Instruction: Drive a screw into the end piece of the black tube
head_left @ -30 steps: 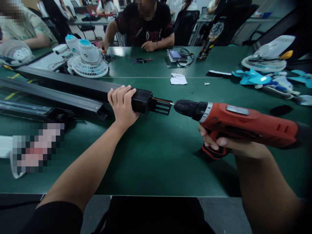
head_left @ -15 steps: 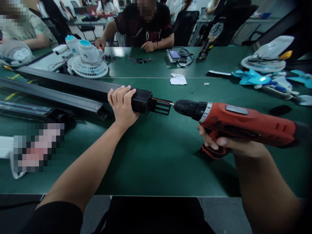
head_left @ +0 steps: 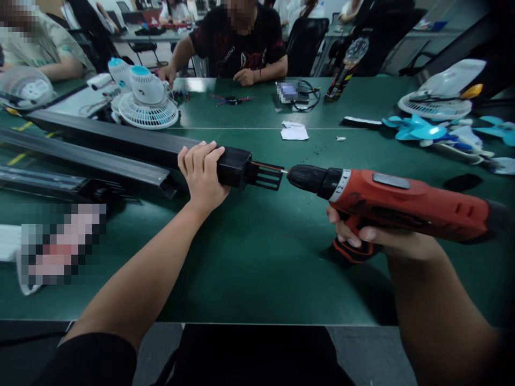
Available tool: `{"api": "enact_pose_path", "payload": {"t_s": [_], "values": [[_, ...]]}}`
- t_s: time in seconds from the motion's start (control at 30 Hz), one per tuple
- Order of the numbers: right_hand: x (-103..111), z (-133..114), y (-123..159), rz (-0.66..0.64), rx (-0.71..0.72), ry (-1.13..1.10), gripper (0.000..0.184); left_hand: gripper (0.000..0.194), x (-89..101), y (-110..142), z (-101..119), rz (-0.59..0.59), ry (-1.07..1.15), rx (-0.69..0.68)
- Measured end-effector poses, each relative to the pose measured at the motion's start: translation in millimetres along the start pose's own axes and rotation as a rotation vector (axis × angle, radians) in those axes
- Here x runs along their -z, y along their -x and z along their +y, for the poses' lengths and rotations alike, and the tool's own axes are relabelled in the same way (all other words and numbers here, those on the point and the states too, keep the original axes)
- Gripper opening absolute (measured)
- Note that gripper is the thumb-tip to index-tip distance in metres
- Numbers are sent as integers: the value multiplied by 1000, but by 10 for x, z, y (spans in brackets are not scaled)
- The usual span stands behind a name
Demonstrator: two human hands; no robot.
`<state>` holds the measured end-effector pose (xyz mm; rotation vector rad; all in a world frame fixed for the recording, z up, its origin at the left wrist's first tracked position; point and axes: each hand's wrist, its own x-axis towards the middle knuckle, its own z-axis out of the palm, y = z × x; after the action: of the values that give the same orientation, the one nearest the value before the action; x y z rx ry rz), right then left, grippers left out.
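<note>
My left hand (head_left: pixel 204 174) is wrapped over the right end of a long black rectangular tube (head_left: pixel 137 134), which lies slantwise on the green table. A slotted black bracket (head_left: pixel 265 176) sticks out of the tube's end cap. In my right hand (head_left: pixel 382 238) is a red cordless drill (head_left: pixel 410 201), gripped by its handle with the fingers around the trigger area. Its black chuck (head_left: pixel 308 178) points left, and a thin bit reaches to the bracket's upper edge. Whether the tip sits on a screw is too small to tell.
More black profiles (head_left: pixel 88 158) lie at the left. Small white fans (head_left: pixel 147 102) stand behind them. Paper scraps (head_left: pixel 294 131), a bottle (head_left: pixel 348 69), blue fan blades (head_left: pixel 418 127) and a fan head (head_left: pixel 442 96) lie farther back. A person (head_left: pixel 241 48) sits across the table.
Both my hands, the tube and the drill stay in place. The numbered ring on the drill looks slightly turned. Across the table, the person's hand beside the fan has shifted slightly.
</note>
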<state>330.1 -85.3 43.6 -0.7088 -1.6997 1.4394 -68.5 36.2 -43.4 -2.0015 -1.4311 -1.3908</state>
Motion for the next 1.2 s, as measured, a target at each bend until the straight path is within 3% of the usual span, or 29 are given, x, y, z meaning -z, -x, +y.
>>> {"api": "enact_pose_path", "payload": {"t_s": [0.17,0.5,0.8,1.2], "values": [[-4,-12,5,-25,-43,13,32,57,-7,7,-20,-7,9,-7],[59,59,87,48,-17,62,42,54,10,-13,9,-29,6,31],[-23,-43,-9,-27,-57,-5,34,56,23,-12,11,-44,20,26],[71,21,59,0,21,116,38,56,13,-15,20,-18,-3,21]]}}
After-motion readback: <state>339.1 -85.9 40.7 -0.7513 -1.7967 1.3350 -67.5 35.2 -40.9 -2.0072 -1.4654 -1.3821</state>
